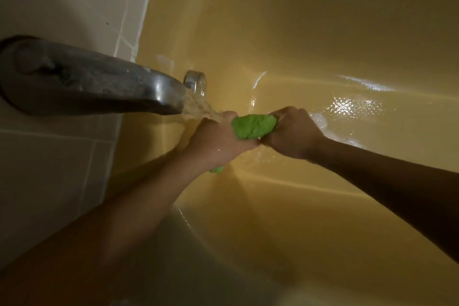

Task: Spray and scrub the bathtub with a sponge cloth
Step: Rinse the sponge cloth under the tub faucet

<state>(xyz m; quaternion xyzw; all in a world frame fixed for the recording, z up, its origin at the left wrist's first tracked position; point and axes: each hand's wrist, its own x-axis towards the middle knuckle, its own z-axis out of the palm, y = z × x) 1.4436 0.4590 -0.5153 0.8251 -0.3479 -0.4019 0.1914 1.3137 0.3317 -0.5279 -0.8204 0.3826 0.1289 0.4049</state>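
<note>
A yellow bathtub fills most of the frame, its glossy wall curving down from the upper right to a wet floor that glints with light at right of centre. Pale wall tiles with light grout lines run down the left side. From the left edge a dull metal spout reaches toward the middle, and a stream of water pours from its mouth. Just behind the spout's tip, a round chrome fitting sits on the end wall of the tub.

Both arms come up from the bottom of the frame and meet near the centre, above the tub floor. The left hand is closed in a fist around one end of a bright green cloth, and the stream lands on its knuckles. The right hand is closed on the other end. The cloth bunches into a tight lump between the two fists, which sit close together, thumbs nearly touching below it. A small green scrap shows beneath the left hand. Foamy water lies on the floor just right of the right hand.
</note>
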